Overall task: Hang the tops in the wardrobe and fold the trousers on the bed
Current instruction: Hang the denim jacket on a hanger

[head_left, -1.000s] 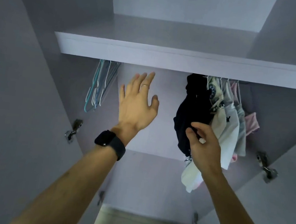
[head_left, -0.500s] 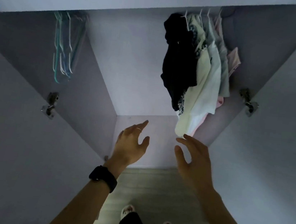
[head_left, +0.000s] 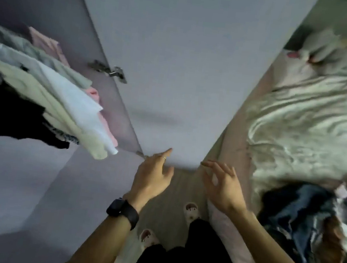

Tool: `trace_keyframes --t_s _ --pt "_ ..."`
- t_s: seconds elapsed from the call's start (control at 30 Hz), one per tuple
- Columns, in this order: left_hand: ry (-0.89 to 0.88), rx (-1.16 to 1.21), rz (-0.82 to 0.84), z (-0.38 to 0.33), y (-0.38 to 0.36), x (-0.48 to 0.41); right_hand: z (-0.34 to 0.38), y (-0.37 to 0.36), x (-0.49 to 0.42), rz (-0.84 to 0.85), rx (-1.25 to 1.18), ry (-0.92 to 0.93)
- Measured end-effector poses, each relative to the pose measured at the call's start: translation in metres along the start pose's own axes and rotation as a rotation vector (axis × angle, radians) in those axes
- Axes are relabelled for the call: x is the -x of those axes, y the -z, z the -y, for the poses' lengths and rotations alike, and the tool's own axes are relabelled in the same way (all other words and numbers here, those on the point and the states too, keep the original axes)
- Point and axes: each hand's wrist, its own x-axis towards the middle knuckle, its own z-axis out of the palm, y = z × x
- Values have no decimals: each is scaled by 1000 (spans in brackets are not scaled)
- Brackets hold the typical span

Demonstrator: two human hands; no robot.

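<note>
Now both hands hold nothing: the left hand (head_left: pixel 154 173) and the right hand (head_left: pixel 223 187) hang side by side, apart, fingers loosely spread; the open wardrobe door (head_left: pixel 176 65) stands just beyond their fingertips; the hung tops (head_left: pixel 66 97), black, cream, white, grey and pink, are well left of the left hand; right of the right hand lies the bed (head_left: pixel 238 153) with a rumpled blanket (head_left: pixel 312 127) and, nearer the wrist, a heap of clothes (head_left: pixel 302 219), too blurred to pick out trousers; a black watch (head_left: pixel 123 212) rings the left wrist

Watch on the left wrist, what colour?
The watch is black, seen best in the head view.
</note>
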Motion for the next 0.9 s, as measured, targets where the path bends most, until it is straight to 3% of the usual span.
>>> trace_keyframes --t_s 0.17,0.27,0.47,0.67,0.9 --pt "-321 -79 267 -73 -50 -15 -28 42 91 -322 70 -341" --pt "-453 -126 393 -112 -90 -9 -54 60 142 -420 67 -556" --pt "-672 -161 595 -190 -155 11 -90 94 213 -635 -47 -804" --pt "-724 -223 702 -250 -223 19 -137 114 264 -710 -125 -932" --pt "-650 -343 744 -280 -277 -7 -196 122 287 -603 -200 -1055"
